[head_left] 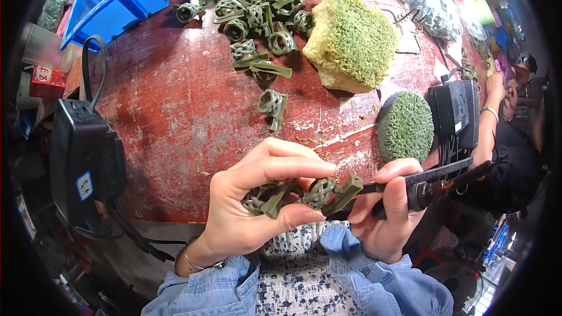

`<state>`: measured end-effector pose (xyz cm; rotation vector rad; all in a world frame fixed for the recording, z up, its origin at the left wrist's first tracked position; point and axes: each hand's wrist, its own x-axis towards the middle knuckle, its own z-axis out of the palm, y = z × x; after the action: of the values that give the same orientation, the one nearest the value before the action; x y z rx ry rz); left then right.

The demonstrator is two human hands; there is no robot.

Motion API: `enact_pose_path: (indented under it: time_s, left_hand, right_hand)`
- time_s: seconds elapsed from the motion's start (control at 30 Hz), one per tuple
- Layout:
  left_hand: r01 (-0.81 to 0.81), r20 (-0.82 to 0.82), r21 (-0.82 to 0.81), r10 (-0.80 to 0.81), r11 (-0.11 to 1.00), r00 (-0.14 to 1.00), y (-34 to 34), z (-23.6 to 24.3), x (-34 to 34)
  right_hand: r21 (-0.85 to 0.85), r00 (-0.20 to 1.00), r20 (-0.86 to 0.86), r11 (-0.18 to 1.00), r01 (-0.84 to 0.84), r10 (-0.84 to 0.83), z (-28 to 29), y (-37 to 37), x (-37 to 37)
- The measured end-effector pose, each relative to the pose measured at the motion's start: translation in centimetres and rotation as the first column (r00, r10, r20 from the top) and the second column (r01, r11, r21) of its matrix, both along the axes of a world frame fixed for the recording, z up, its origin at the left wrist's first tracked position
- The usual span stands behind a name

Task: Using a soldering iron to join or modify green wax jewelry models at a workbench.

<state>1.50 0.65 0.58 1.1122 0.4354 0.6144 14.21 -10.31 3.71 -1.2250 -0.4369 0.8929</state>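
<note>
At the lower middle, my left hand (243,208) has its thumb and fingers closed round green molded pieces (321,194) with openwork bulbs and flat tabs. Just right of it my right hand (391,213) grips a black tool (419,194), whose tip is partly hidden by the held pieces. A round green textured pad (405,127) lies beyond my right hand. Many similar green pieces (270,105) are scattered over the far middle of the scratched red table (152,152), beside a yellow-green crumbly sponge block (351,38).
Black devices with cables stand at left (82,164) and right (453,117). Blue bins (120,0) and a red box (47,79) sit at far left, plastic bags (424,6) at upper right. Another person's forearm (487,126) rests along the right side, with someone farther back.
</note>
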Motion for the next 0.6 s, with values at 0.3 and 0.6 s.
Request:
enact_pose_path:
  time_s: [0.3,0.6]
  left_hand:
    - [0.016,-0.023,0.005,-0.016,1.0,1.0,0.0,0.1,-0.2]
    - [-0.014,-0.118,0.175,0.036,0.984,0.992,-0.2,0.7,0.2]
  right_hand:
    - [-0.118,0.993,-0.084,0.989,-0.093,0.084,0.3,-0.4,0.8]
    - [-0.137,0.992,0.112,0.989,-0.049,0.065,0.6,-0.6,-0.1]
